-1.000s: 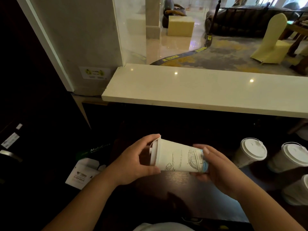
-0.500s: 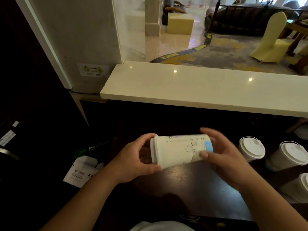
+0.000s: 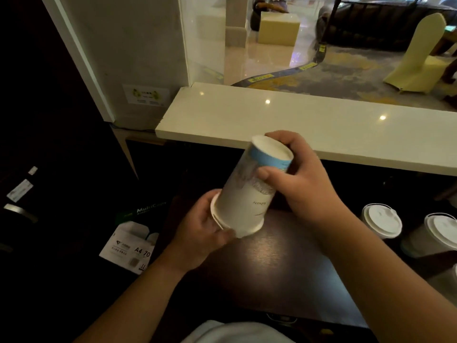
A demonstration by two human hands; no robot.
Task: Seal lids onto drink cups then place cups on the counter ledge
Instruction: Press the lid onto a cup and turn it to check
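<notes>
Two hands grip one paper cup [image 3: 249,194] in front of you, and it is turned nearly upside down: its base with the blue band points up toward the counter ledge [image 3: 321,125], while its lidded mouth tilts down and to the left. Your right hand [image 3: 304,179] curls round the upper part near the base, thumb across the printed wall and fingers behind it. Your left hand [image 3: 200,233] cups the low end, fingers wrapped against the white lid [image 3: 217,219] at the rim. You hold the cup in the air above the dark wooden surface [image 3: 279,266], just below the pale ledge's front edge and not touching it.

To your right, two more lidded cups [image 3: 382,220] stand on the dark surface close together, with part of another at the frame's edge. Down on the left lies a pack of A4 copy paper [image 3: 131,246]. Beyond the ledge, a chair in a pale yellow cover [image 3: 418,58] stands on patterned carpet.
</notes>
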